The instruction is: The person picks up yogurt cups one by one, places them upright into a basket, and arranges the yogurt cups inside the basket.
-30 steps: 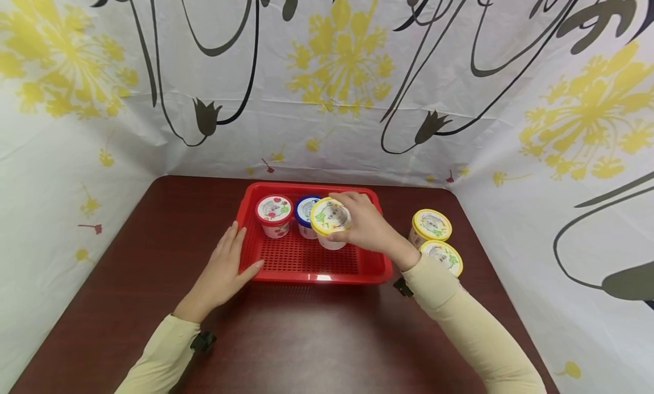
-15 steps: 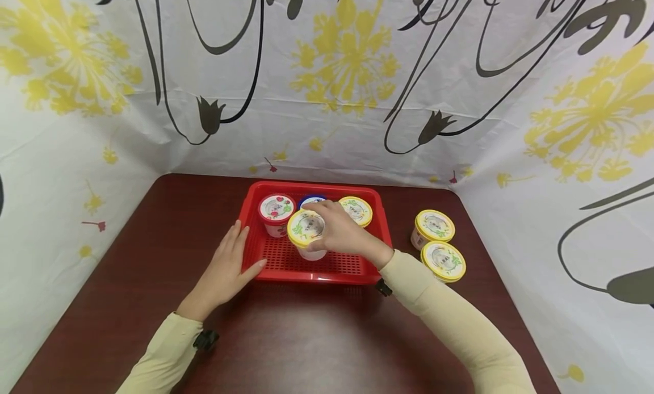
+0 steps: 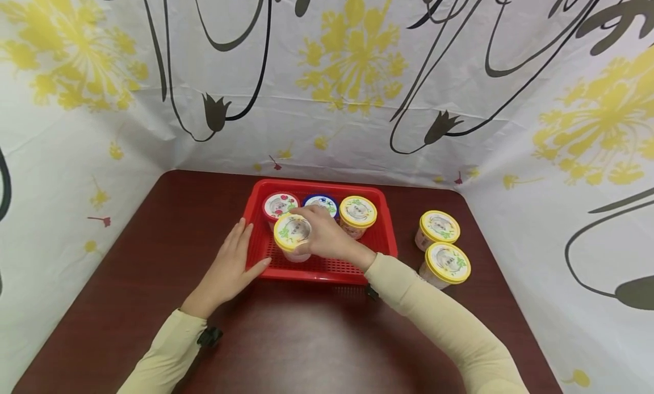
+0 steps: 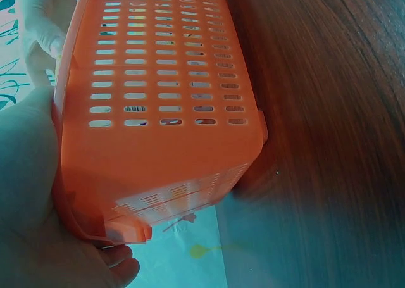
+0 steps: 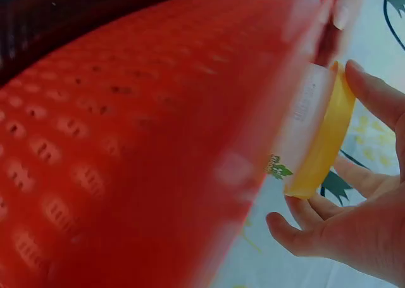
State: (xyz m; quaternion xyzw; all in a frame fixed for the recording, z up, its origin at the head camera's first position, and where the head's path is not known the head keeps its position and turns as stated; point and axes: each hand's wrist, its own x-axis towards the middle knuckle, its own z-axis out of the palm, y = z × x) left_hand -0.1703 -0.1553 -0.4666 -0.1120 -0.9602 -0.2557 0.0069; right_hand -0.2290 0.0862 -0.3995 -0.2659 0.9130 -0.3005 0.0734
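Observation:
My right hand [image 3: 327,235] grips a yellow-lidded paper cup [image 3: 292,233] by its lid, over the front left part of the red plastic basket [image 3: 327,277]. In the right wrist view, thumb and fingers sit around the yellow lid [image 5: 326,136]. My left hand [image 3: 227,266] rests on the basket's left front corner, fingers along the side and thumb at the front rim. Behind the held cup stand a red-lidded cup [image 3: 280,204], a blue-lidded cup [image 3: 322,202] and another yellow-lidded cup [image 3: 357,212], in a row inside the basket. The held cup's base is partly hidden.
Two more yellow-lidded cups, one farther back [image 3: 438,228] and one nearer [image 3: 447,262], stand on the dark wooden table [image 3: 306,337] right of the basket. A patterned white cloth [image 3: 352,127] surrounds the table's back and sides.
My right hand has carried the yellow-lidded cup leftward and slightly toward the front across the basket, uncovering the cups behind. The left hand stays at the basket corner.

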